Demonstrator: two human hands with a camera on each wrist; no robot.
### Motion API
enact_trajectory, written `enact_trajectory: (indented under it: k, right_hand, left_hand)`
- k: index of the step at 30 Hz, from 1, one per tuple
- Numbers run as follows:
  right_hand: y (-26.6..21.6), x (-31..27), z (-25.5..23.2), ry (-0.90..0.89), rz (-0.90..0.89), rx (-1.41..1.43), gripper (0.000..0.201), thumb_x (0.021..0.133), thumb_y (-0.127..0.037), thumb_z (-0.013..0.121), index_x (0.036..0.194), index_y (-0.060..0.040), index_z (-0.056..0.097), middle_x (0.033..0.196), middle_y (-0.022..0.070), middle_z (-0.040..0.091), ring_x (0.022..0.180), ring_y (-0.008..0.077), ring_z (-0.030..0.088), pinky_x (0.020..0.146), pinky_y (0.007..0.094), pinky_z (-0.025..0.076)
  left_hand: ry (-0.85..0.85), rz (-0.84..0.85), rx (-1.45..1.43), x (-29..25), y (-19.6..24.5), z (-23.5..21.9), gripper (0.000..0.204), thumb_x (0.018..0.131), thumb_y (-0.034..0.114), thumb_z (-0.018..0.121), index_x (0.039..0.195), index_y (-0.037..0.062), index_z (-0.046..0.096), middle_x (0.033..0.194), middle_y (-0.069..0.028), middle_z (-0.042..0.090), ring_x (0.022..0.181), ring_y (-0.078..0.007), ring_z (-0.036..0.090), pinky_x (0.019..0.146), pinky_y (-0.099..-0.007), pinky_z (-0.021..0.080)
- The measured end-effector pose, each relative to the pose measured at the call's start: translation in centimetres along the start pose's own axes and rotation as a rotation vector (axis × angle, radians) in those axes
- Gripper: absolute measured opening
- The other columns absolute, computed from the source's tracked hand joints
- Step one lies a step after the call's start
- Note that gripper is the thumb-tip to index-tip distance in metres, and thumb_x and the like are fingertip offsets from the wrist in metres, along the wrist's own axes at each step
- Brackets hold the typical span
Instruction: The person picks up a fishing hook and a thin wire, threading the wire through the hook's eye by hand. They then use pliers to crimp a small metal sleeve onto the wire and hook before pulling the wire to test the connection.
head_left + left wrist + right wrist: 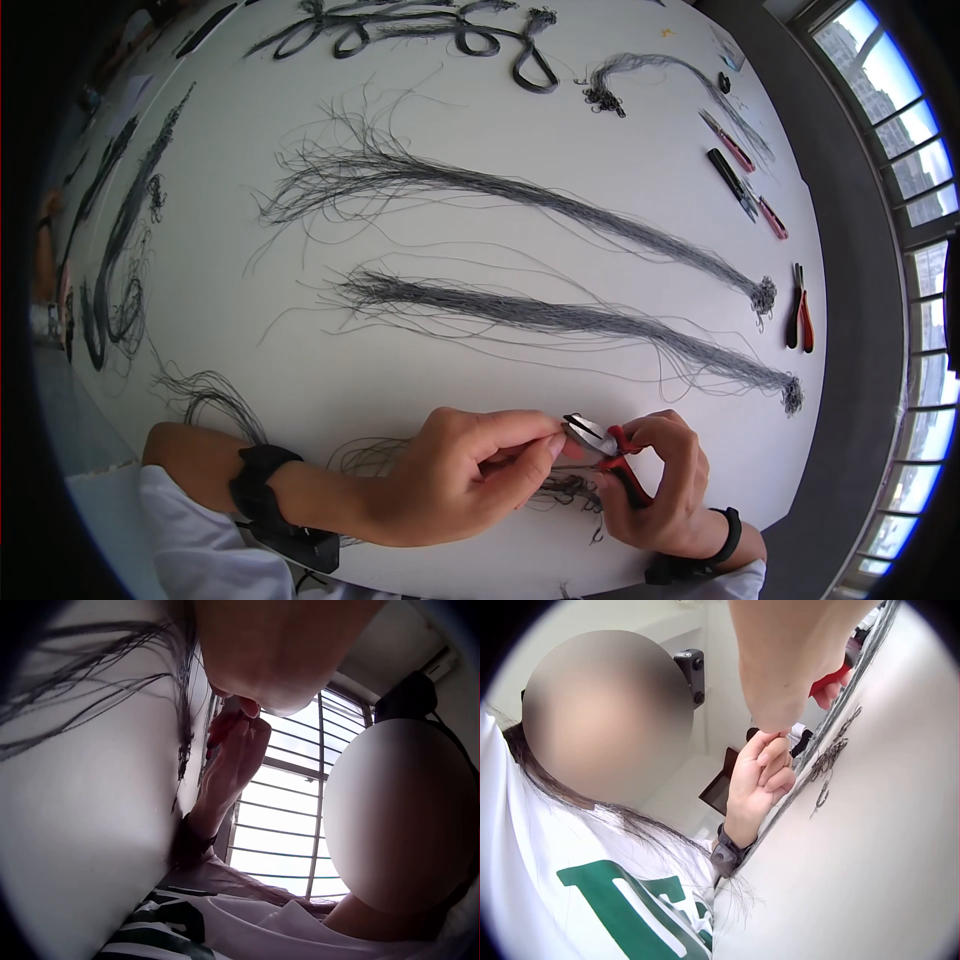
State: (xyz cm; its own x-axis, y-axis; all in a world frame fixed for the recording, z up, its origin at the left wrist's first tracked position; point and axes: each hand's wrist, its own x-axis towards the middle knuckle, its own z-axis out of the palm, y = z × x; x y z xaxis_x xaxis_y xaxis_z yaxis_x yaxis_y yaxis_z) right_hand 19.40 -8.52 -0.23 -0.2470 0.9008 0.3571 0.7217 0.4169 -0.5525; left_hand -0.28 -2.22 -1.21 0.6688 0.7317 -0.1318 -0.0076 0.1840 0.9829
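Right hand grips red-handled cutters, jaws pointing left toward the left hand. Left fingertips pinch thin dark strands right at the jaws, near table's front edge. Beyond the cutters: two long strand bundles, laid roughly parallel. Right of those bundles, orange pliers; farther back, pink-handled tools.

My head camera looks down over the white table, both hands close at the bottom edge. The left wrist camera sits low on the tabletop, facing my right hand and the window. The right wrist camera looks back at my left hand.
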Motion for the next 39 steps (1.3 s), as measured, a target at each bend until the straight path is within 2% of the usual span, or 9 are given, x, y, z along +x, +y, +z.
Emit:
enact_trajectory:
  k: [3, 5, 8, 9, 16, 19, 24, 34, 39]
  right_hand:
    - [-0.4, 0.4, 0.0, 0.023, 0.060, 0.009, 0.039, 0.063, -0.004, 0.073, 0.092, 0.0063, 0.049, 0.075, 0.0112, 0.054, 0.054, 0.0214, 0.049, 0.046, 0.0288, 0.038]
    - [-0.3, 0.7, -0.3, -0.094, 0.055, 0.013, 0.033, 0.065, -0.004, 0.070, 0.091, 0.0054, 0.052, 0.070, 0.0091, 0.053, 0.053, 0.0194, 0.048, 0.045, 0.0286, 0.038]
    - [-0.3, 0.5, -0.3, -0.117, 0.122, 0.040, 0.025, 0.066, -0.005, 0.068, 0.086, 0.0026, 0.055, 0.066, 0.0076, 0.051, 0.052, 0.0193, 0.048, 0.044, 0.0290, 0.038]
    - [-0.3, 0.5, -0.4, -0.119, 0.122, 0.041, 0.025, 0.066, -0.005, 0.068, 0.086, 0.0026, 0.055, 0.066, 0.0076, 0.051, 0.052, 0.0193, 0.048, 0.044, 0.0290, 0.038]
    - [-0.3, 0.4, -0.3, -0.109, 0.180, 0.097, 0.022, 0.066, -0.005, 0.067, 0.084, 0.0013, 0.056, 0.064, 0.0067, 0.050, 0.049, 0.0194, 0.049, 0.044, 0.0280, 0.039]
    - [-0.2, 0.3, -0.2, -0.114, 0.187, 0.101, 0.022, 0.066, -0.005, 0.066, 0.084, 0.0013, 0.056, 0.064, 0.0069, 0.051, 0.048, 0.0191, 0.049, 0.044, 0.0277, 0.039]
    - [-0.3, 0.3, -0.3, -0.122, 0.233, 0.106, 0.023, 0.066, -0.005, 0.065, 0.085, 0.0018, 0.055, 0.063, 0.0077, 0.050, 0.049, 0.0186, 0.048, 0.045, 0.0278, 0.039]
    - [-0.2, 0.4, -0.5, -0.155, 0.225, 0.080, 0.023, 0.067, -0.006, 0.066, 0.085, 0.0027, 0.054, 0.064, 0.0091, 0.050, 0.050, 0.0206, 0.048, 0.045, 0.0295, 0.039]
    - [0.0, 0.5, -0.5, -0.153, 0.148, 0.019, 0.026, 0.064, -0.005, 0.065, 0.086, 0.0042, 0.054, 0.065, 0.0106, 0.051, 0.051, 0.0239, 0.048, 0.046, 0.0317, 0.039]
  left_hand:
    - [0.006, 0.023, -0.008, 0.1, -0.2, 0.2, 0.012, 0.088, 0.006, 0.052, 0.089, -0.0037, 0.059, 0.053, -0.0014, 0.047, 0.048, -0.0030, 0.040, 0.042, -0.0202, 0.033]
    - [0.012, 0.041, 0.011, 0.1, -0.3, 0.2, 0.011, 0.088, 0.006, 0.053, 0.089, -0.0036, 0.059, 0.054, -0.0017, 0.047, 0.047, -0.0033, 0.040, 0.042, -0.0204, 0.033]
    - [-0.024, 0.055, 0.081, 0.3, 0.0, -0.2, 0.015, 0.089, 0.005, 0.049, 0.092, -0.0044, 0.060, 0.053, -0.0022, 0.051, 0.047, -0.0041, 0.044, 0.043, -0.0200, 0.035]
    - [-0.067, 0.050, 0.132, 0.3, 0.2, -0.3, 0.019, 0.091, 0.005, 0.045, 0.096, -0.0052, 0.061, 0.053, -0.0024, 0.053, 0.047, -0.0045, 0.048, 0.044, -0.0194, 0.037]
    - [-0.050, 0.049, 0.115, 0.4, 0.3, -0.2, 0.019, 0.092, 0.006, 0.046, 0.094, -0.0051, 0.061, 0.054, -0.0024, 0.054, 0.048, -0.0045, 0.049, 0.044, -0.0192, 0.038]
    - [-0.077, 0.014, 0.011, 0.4, 0.3, -0.3, 0.019, 0.092, 0.007, 0.045, 0.095, -0.0058, 0.060, 0.061, -0.0029, 0.057, 0.051, -0.0048, 0.051, 0.045, -0.0193, 0.038]
    - [-0.135, -0.232, -0.273, 0.4, 0.6, -0.7, 0.016, 0.093, 0.008, 0.046, 0.099, -0.0049, 0.053, 0.073, -0.0014, 0.054, 0.058, -0.0048, 0.049, 0.052, -0.0191, 0.040]
    - [-0.130, -0.259, -0.318, 0.7, 0.7, -0.9, 0.014, 0.092, 0.008, 0.048, 0.098, -0.0035, 0.053, 0.073, -0.0006, 0.053, 0.057, -0.0041, 0.044, 0.050, -0.0196, 0.036]
    - [-0.129, -0.285, -0.375, 0.8, 0.9, -1.0, 0.013, 0.092, 0.008, 0.049, 0.097, -0.0024, 0.053, 0.067, 0.0007, 0.050, 0.056, -0.0039, 0.043, 0.050, -0.0200, 0.034]
